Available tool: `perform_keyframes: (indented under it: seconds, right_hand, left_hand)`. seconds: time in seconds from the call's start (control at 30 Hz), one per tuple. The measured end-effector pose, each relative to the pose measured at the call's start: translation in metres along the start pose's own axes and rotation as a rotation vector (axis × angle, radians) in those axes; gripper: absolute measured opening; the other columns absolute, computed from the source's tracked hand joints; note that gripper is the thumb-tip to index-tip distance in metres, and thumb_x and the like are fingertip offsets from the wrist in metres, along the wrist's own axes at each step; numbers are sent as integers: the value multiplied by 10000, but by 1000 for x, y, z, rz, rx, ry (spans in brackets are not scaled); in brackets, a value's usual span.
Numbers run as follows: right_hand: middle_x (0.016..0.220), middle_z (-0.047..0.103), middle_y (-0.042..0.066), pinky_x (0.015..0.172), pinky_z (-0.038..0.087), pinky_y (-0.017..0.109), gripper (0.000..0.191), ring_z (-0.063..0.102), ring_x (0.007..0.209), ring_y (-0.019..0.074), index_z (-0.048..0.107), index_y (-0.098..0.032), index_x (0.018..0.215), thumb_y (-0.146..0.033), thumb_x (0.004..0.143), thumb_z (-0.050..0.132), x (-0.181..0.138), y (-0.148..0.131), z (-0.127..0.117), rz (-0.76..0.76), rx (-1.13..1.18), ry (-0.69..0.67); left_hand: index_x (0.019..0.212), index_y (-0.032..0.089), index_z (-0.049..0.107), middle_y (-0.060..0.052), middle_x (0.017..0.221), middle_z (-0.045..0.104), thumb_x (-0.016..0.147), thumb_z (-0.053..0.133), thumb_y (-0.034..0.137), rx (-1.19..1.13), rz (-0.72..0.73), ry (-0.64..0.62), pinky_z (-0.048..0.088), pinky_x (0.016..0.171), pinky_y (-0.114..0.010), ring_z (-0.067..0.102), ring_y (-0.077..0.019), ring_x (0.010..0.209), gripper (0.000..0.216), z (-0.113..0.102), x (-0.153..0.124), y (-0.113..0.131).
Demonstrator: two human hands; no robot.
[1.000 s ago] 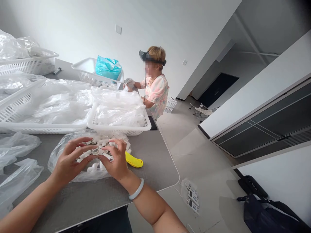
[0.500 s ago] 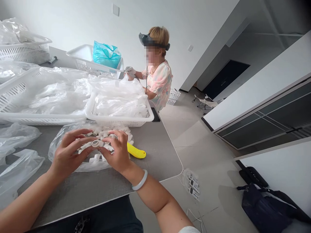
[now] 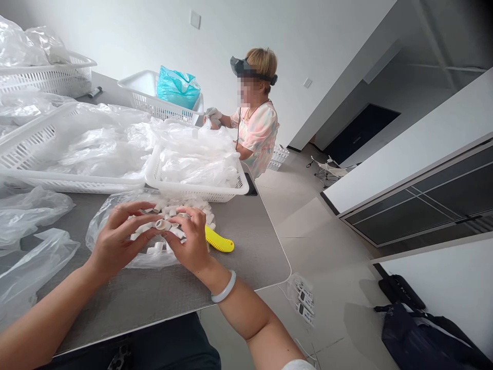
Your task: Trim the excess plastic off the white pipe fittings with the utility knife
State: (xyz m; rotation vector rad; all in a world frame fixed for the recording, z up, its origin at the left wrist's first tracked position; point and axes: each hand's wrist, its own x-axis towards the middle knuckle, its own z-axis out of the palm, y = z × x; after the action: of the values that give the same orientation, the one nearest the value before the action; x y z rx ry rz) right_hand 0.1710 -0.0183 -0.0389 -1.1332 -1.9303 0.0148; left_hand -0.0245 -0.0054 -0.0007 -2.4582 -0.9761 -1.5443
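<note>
My left hand (image 3: 117, 239) and my right hand (image 3: 188, 241) hover over a pile of small white plastic pipe fittings (image 3: 173, 218), their fingertips meeting on one short white fitting (image 3: 162, 224). Its round open end faces up. The pile lies on a transparent plastic bag (image 3: 106, 236), and my hands hide much of it. Just beyond my right hand lies a yellow-handled tool (image 3: 219, 240), possibly a cutter, with its blade hidden. A pale bangle (image 3: 224, 287) circles my right wrist.
White plastic baskets (image 3: 196, 191) heaped with transparent bags fill the grey table's far side. Loose bags (image 3: 33, 216) lie at left. A co-worker (image 3: 256, 136) with gloved hands sits beyond the table edge (image 3: 275, 241). A dark bag (image 3: 419, 334) lies on the floor.
The whole view has shifted slightly with my head. My hands still hold the same white fitting, now a little further right in the picture.
</note>
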Motion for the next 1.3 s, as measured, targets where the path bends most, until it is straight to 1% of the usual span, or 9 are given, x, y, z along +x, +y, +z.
perform_keyframes:
  seconds: [0.13, 0.3, 0.4, 0.6, 0.7, 0.87, 1.1, 1.23, 1.3]
  right_hand:
    - [1290, 630, 119, 1101, 521, 444, 268, 569, 1279, 265, 718, -255, 1175, -448, 990, 727, 1, 0, 1, 1, -11, -6]
    - [1279, 635, 122, 1093, 525, 440, 269, 573, 1266, 266, 722, -250, 1165, -451, 987, 730, 2, 0, 1, -1, -13, 0]
    - [1276, 639, 122, 1086, 534, 428, 264, 580, 1253, 258, 717, -243, 1168, -434, 986, 732, 2, 0, 2, -8, -5, 6]
    - [1278, 642, 124, 1082, 540, 400, 223, 600, 1239, 243, 719, -231, 1155, -388, 997, 714, 2, -2, 3, -34, -13, 27]
    - [1266, 649, 119, 1075, 550, 404, 235, 604, 1232, 245, 727, -241, 1144, -424, 997, 717, 2, -3, 2, -27, -16, 40]
    - [1261, 653, 120, 1082, 546, 426, 274, 596, 1237, 256, 738, -243, 1132, -471, 981, 738, 2, -4, 0, -3, 7, 38]
    - [1263, 645, 129, 1083, 539, 425, 223, 590, 1247, 258, 724, -223, 1145, -394, 1002, 710, -1, -1, 4, -44, 45, 113]
    - [1257, 648, 121, 1073, 546, 433, 246, 602, 1236, 260, 720, -242, 1128, -452, 1001, 706, -1, -1, 5, -17, 38, 117]
    - [1253, 649, 117, 1066, 550, 433, 237, 606, 1229, 257, 719, -247, 1127, -448, 1003, 703, -1, -1, 5, -10, 36, 119]
  left_hand:
    - [1093, 314, 780, -61, 1191, 755, 999, 685, 266, 8, -60, -19, 639, 871, -353, 738, -229, 1047, 141, 0, -2, 0]
    - [1077, 318, 778, -58, 1176, 764, 996, 686, 283, 6, -91, -23, 642, 877, -357, 737, -231, 1046, 127, 0, -2, -1]
    - [1086, 309, 776, -62, 1178, 758, 997, 681, 268, 3, -68, -20, 640, 874, -351, 740, -233, 1046, 136, 1, -1, -1]
    - [1132, 306, 729, -62, 1207, 714, 1030, 670, 232, 12, 32, 1, 619, 868, -328, 728, -215, 1055, 139, 1, 3, 3]
    - [1133, 301, 728, -57, 1216, 711, 1037, 665, 232, 16, 34, -10, 608, 881, -324, 722, -212, 1063, 135, 1, 3, 3]
    - [1140, 287, 743, -62, 1200, 721, 1031, 664, 224, 21, 53, 44, 593, 866, -318, 720, -211, 1038, 148, 3, 1, 1]
    - [1172, 291, 749, -81, 1210, 729, 1035, 659, 248, 33, 40, -14, 593, 898, -343, 716, -223, 1072, 170, -2, 0, -1]
    - [1170, 305, 747, -68, 1210, 724, 1035, 661, 265, 24, 34, -10, 593, 889, -346, 718, -217, 1042, 165, -2, 1, 1]
    - [1183, 304, 741, -70, 1212, 717, 1040, 649, 261, 17, 41, -3, 590, 883, -346, 711, -220, 1047, 175, 0, 2, 1]
